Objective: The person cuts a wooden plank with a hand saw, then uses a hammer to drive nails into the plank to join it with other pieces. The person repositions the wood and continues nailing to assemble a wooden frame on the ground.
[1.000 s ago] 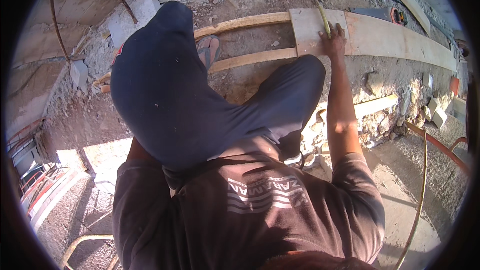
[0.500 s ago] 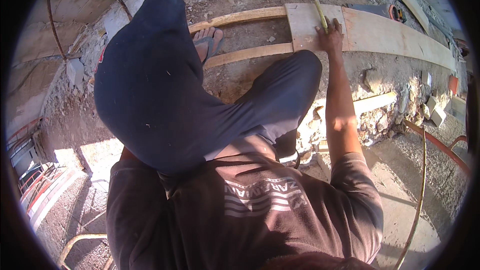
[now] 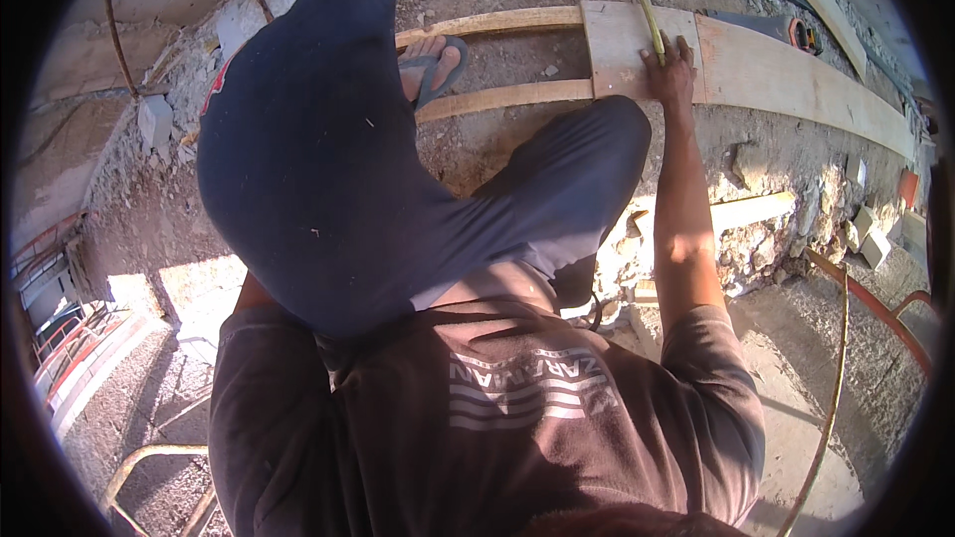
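Note:
My right hand (image 3: 672,75) rests on a pale plywood piece (image 3: 619,30), with my arm stretched forward. The fingers are bent around the end of a slim tool with a yellowish handle (image 3: 651,18), which looks like a hammer. Its far end reaches past the board's far edge and is small and unclear. Two wooden strips (image 3: 507,95) run left from the plywood like a frame. A longer board (image 3: 766,65) continues to the right. My left forearm (image 3: 255,293) goes behind my raised leg, which hides the left hand.
A handsaw (image 3: 776,28) lies along the far edge of the long board. My sandalled foot (image 3: 430,70) stands between the strips. A loose wooden strip (image 3: 751,211) lies on rubble nearer me. Bent rods (image 3: 831,408) and broken blocks (image 3: 871,244) are at the right.
The whole view has shifted slightly, so the boards appear a little farther right and higher. My right hand and the tool keep their place on the plywood.

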`<state>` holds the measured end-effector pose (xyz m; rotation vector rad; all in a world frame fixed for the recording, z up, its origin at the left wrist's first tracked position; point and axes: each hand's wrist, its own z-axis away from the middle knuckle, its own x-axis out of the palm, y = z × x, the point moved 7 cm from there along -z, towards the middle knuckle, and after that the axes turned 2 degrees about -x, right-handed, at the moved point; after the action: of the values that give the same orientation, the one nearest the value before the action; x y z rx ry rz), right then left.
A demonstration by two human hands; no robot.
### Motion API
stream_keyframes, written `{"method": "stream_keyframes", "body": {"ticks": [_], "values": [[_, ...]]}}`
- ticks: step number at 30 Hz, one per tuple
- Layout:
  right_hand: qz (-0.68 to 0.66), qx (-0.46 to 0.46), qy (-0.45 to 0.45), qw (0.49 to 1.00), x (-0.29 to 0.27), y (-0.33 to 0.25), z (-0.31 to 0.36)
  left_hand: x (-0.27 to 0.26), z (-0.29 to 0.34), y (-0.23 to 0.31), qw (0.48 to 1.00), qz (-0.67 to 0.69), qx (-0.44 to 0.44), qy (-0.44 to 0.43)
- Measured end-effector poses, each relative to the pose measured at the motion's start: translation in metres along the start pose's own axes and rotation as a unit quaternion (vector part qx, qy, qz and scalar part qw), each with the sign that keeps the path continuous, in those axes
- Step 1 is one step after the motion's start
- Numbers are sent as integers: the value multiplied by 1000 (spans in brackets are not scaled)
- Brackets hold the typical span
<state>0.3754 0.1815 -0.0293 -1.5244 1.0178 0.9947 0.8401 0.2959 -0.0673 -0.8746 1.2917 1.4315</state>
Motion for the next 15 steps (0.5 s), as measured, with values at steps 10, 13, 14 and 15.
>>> {"method": "stream_keyframes", "body": {"ticks": [10, 13, 14, 15], "values": [[-22, 13, -13, 1000, -7, -5, 3, -23, 2, 31, 999, 18, -31, -38], [-4, 11, 33, 999, -10, -7, 5, -30, 5, 39, 992, -97, 52, -53], [-5, 3, 34, 999, -10, -9, 6, -28, 6, 40, 989, -108, 69, -70], [-3, 0, 35, 999, -12, -9, 7, -27, 6, 39, 986, -118, 85, -86]]}}
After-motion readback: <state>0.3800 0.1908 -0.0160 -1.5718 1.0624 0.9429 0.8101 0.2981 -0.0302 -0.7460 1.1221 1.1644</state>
